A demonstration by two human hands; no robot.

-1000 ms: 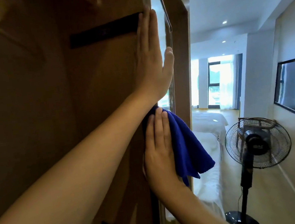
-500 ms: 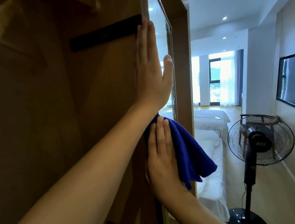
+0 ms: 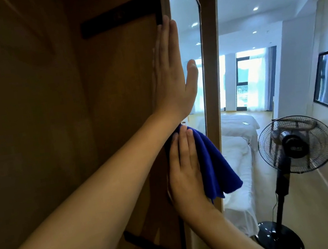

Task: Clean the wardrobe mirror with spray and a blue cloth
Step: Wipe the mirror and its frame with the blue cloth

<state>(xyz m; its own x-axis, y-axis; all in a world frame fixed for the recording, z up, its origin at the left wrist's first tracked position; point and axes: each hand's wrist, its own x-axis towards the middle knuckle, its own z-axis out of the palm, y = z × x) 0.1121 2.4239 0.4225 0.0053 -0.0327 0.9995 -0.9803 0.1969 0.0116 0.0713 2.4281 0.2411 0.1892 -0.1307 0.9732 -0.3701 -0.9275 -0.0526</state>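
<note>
1. Head view: the wardrobe door (image 3: 127, 112) stands open and is seen almost edge-on, its wooden back toward the camera and the mirror (image 3: 188, 42) on the far face showing only as a narrow strip.
2. The left hand (image 3: 170, 77) lies flat on the wooden back near the edge, fingers together and straight, thumb splayed over the edge toward the glass; it grips nothing and seems to brace the door.
3. The right hand (image 3: 185, 176) sits lower, fingers extended and closed side by side, pressing the blue cloth (image 3: 212, 161) against the mirror side; loose folds hang off beyond the door edge.
4. No spray bottle is visible, so whether the glass is wet cannot be told.
5. Judgement: this is the wiping step. To do it well, the cloth should be kept flat under the palm rather than bunched, the brace should match the wiping pressure so the door does not swing, and strokes should overlap toward the edge.
6. A standing fan (image 3: 295, 148) and bed (image 3: 237, 130) lie well apart behind.
</note>
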